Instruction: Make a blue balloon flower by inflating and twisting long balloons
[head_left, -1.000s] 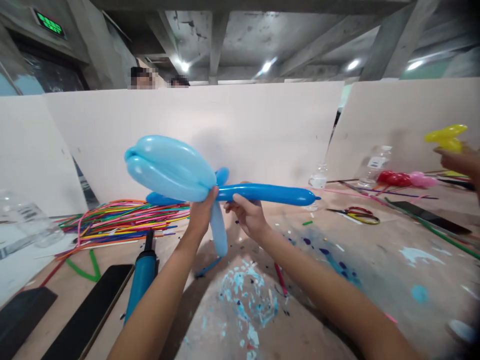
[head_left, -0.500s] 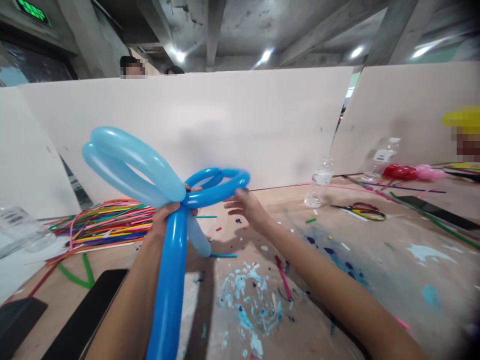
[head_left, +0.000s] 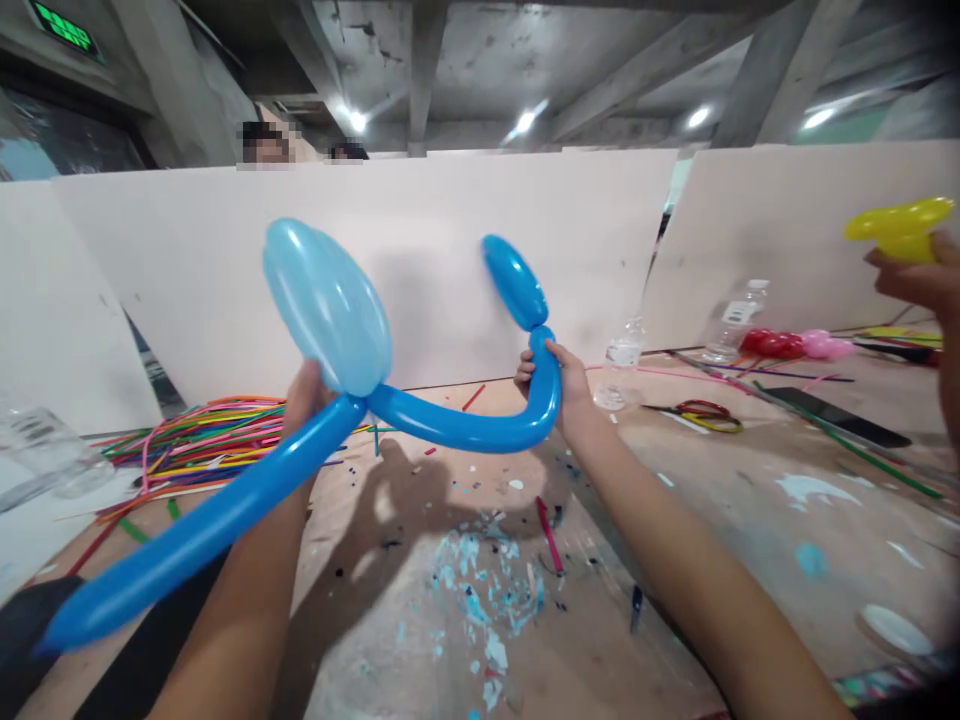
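Observation:
A long dark blue modelling balloon (head_left: 465, 430) is joined by a twist to looped light blue balloons (head_left: 337, 310). My left hand (head_left: 302, 400) is closed around the joint from behind, its fingers partly hidden by the balloons. From there one dark blue length runs down to the lower left. The other length curves right and bends upward into my right hand (head_left: 559, 380), which is wrapped around it just below a twist. Above that twist a short oval blue segment tilts up to the left.
Behind the table stand white boards (head_left: 450, 240). Loose balloons (head_left: 217, 440) lie in a pile at left. Scissors (head_left: 705, 415), plastic bottles (head_left: 621, 360) and a phone (head_left: 840, 415) are at right. Another person's hand (head_left: 919, 280) holds a yellow balloon (head_left: 900, 225).
The dark blue loop at right has opened out into a curved length. My right hand now grips it, further right and higher. The long blue tail has swung to the lower left.

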